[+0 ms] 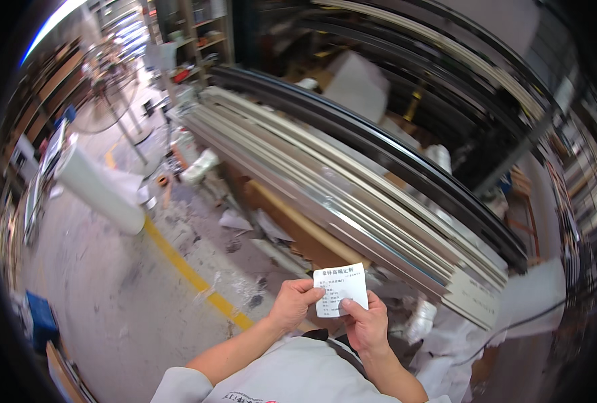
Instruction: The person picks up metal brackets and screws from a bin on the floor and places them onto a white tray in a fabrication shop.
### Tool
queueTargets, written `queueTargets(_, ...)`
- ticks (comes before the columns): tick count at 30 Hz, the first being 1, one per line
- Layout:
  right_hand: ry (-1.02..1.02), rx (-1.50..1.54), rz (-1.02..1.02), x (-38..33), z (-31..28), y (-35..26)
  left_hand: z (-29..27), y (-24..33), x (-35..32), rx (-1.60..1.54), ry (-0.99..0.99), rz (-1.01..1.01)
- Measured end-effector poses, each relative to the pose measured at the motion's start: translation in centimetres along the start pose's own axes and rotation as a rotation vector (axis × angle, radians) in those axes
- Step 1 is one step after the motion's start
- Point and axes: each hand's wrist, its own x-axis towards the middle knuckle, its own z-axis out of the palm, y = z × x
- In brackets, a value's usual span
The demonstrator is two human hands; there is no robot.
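Between my two hands is a small white printed paper slip (342, 285), held up in front of my body with its printed side toward me. My left hand (293, 303) pinches the slip's left edge, thumb on top. On the lower right part, my right hand (367, 322) grips it with the thumb pressed over the print. The fingers behind the paper are hidden. Just beyond the slip lies a stack of long pale and grey metal profiles (325, 195), running from far left to near right.
A long black profile (379, 144) lies behind the stack. At left stands a white roll (100, 188), near a yellow floor line (177, 258) and a stand fan (107, 87). Plastic wrap (422, 322) bunches at my right. A blue object (41, 316) sits at far left.
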Motion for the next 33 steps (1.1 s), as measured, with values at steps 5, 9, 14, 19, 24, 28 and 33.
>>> queueTargets(5, -0.193, -0.143, 0.113, 1.6, 8.6, 5.8, -8.4, 5.9, -4.1, -0.181, 0.135, 0.150)
queueTargets(9, -0.318, -0.292, 0.150, 3.4, 14.6, 10.0, -13.6, 9.8, -6.2, -0.356, 0.243, 0.282)
queueTargets(14, -0.415, -0.426, 0.186, 7.1, 21.7, 15.2, -22.1, 11.0, -8.0, -0.027, 0.423, -0.011)
queueTargets(19, -0.547, -0.566, 0.309, 12.2, 29.0, 21.8, -31.0, 14.5, -8.2, -0.122, 0.613, 0.151)
queueTargets(24, -0.711, -0.565, 0.420, 18.1, 38.2, 28.6, -40.6, 22.6, -8.1, -0.239, 0.686, 0.252)
queueTargets(28, -0.835, -0.578, 0.479, 20.7, 46.3, 33.6, -47.6, 28.7, -9.1, -0.312, 0.747, 0.402)
queueTargets(33, -0.851, -0.686, 0.598, 23.4, 54.5, 37.2, -56.2, 34.0, -9.4, -0.363, 0.722, 0.371)
